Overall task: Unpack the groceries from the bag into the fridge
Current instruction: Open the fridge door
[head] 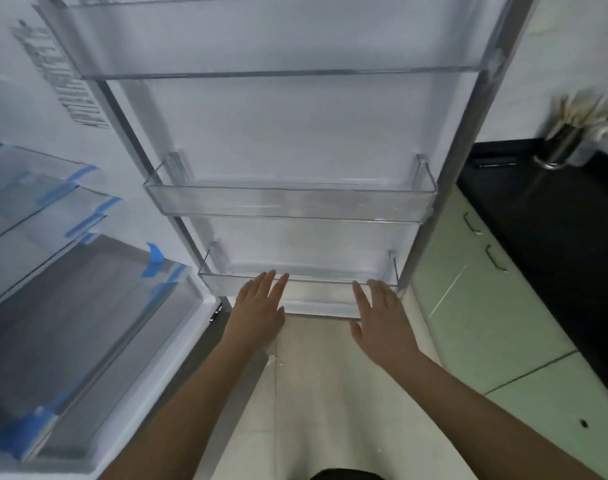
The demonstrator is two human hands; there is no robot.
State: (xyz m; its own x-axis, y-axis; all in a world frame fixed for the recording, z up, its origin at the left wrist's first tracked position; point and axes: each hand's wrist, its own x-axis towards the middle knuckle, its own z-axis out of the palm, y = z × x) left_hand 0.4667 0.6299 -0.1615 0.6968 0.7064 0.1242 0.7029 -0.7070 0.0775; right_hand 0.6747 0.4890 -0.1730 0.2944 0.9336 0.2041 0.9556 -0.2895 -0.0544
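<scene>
**Reaching, empty-handed, at the lowest door bin**

Standing wide open: fridge door (pixel 295 133), filling the middle of the view, its inner face toward the camera. Carrying three clear bins: top door bin (pixel 261 39) along the upper edge, middle door bin (pixel 288 202) across the centre, lowest door bin (pixel 295 277) at the door's bottom edge. Nothing visible in any of them.

Showing at the left edge: fridge interior, with glass shelves (pixel 29 202) and a clear crisper drawer (pixel 88 341), strips of blue tape (pixel 155 261) clinging to their corners and front edges.

Running down the right edge: black countertop (pixel 555 254) over pale green cabinets (pixel 468 306), a metal utensil holder (pixel 562 143) standing near the counter's far corner. Pale floor tiles (pixel 330 393) lying below.

Hovering at the front rim of the lowest door bin: left hand (pixel 257 306) near its left end, right hand (pixel 382 317) near its right end, both flat, fingers straight and spread, holding nothing. Touching the rim or just short of it: hard to tell.

Not appearing anywhere: grocery bag and groceries.

Judging the step: very early, door bins being checked or steadied, no item yet placed. Calling next for turning away to find the bag, taking one item, and setting it upright in a bin or on a shelf.
</scene>
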